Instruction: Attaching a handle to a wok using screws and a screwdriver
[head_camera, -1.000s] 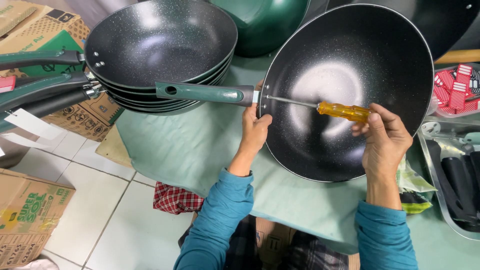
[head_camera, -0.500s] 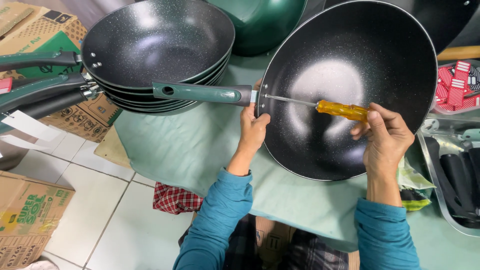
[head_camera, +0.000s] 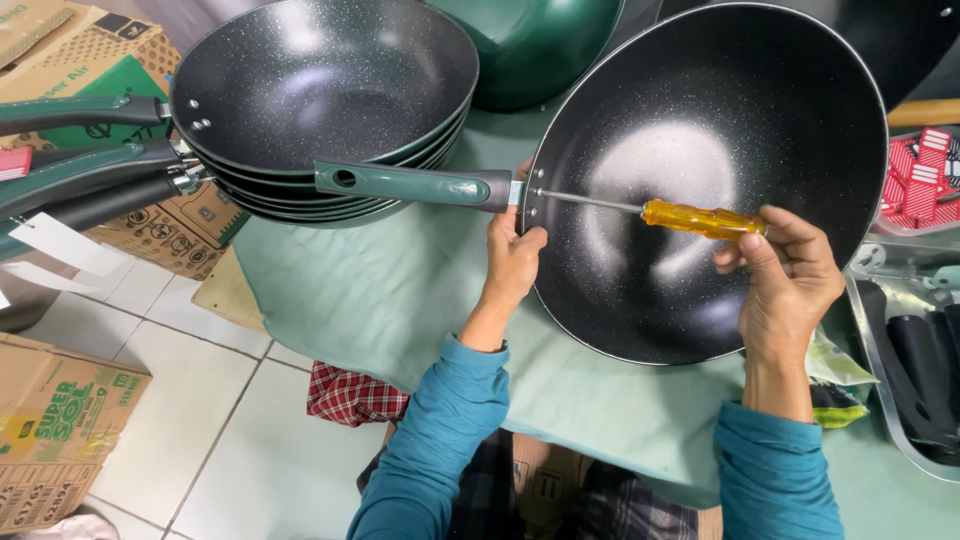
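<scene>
Nearest the camera, two teal sleeves reaching forward over a table (head_camera: 420, 300) draped in pale green cloth, with a red checked cloth (head_camera: 350, 395) below its near edge. Left hand (head_camera: 512, 262) closed around the rim of a black speckled wok (head_camera: 700, 180), thumb lying on the inner surface just below the two rivets where the handle joins. Right hand (head_camera: 790, 275) wrapped shut on the amber handle of a screwdriver (head_camera: 700, 218), fingers curled around its rear end. Screwdriver held nearly level inside the wok, thin metal shaft running left, tip touching the wall at the rivets. Wok tilted up on edge, open face turned to the camera, resting on the table between both hands. Dark green handle (head_camera: 410, 183) sticking out leftward from the rim, reaching across in front of a stack of woks (head_camera: 320, 100). Stack sitting farther left on the table, several nested, their green handles fanning out to the left above cardboard boxes (head_camera: 60, 430) on the tiled floor. At the right edge, a metal tray (head_camera: 880, 340) holding black handles, with red and white small packages (head_camera: 920, 170) beyond it. Farthest back, a green wok underside (head_camera: 540, 50) behind the stack.
</scene>
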